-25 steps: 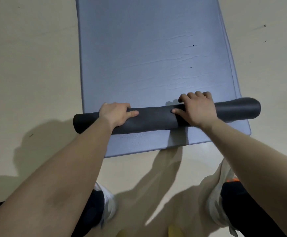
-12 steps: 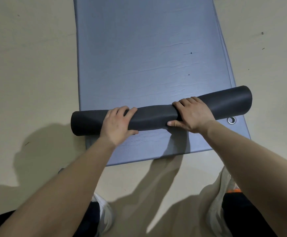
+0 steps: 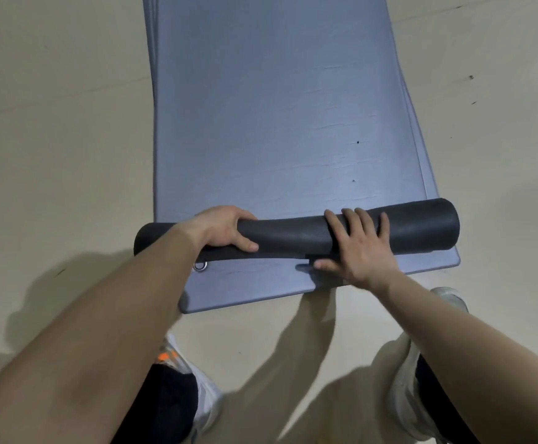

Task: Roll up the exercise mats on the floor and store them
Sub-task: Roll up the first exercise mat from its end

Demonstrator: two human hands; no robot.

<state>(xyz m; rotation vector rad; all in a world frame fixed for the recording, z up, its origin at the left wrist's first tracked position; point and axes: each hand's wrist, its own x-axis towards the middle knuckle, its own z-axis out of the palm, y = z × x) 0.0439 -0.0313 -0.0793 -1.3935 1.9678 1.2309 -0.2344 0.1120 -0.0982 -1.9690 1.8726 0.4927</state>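
A dark grey roll of exercise mat [image 3: 421, 224] lies across the near end of a flat blue-grey mat [image 3: 277, 107] that stretches away from me on the floor. My left hand [image 3: 226, 229] is wrapped over the left part of the roll, thumb on its near side. My right hand [image 3: 357, 248] lies flat on the roll's middle with fingers spread, thumb touching the flat mat below. A metal eyelet [image 3: 199, 266] shows just under the roll's loose edge at the left. A second mat edge shows under the blue-grey one along its right side.
Bare beige floor [image 3: 53, 139] surrounds the mats on both sides. My white shoes, the left [image 3: 203, 395] and the right [image 3: 447, 299], and my dark trouser legs are at the near edge, just behind the mat's near end.
The roll has grown thicker and turned further. My left hand shifted from the roll's near side to gripping over its top; my right hand flattened out on it. The eyelet now shows at the left.
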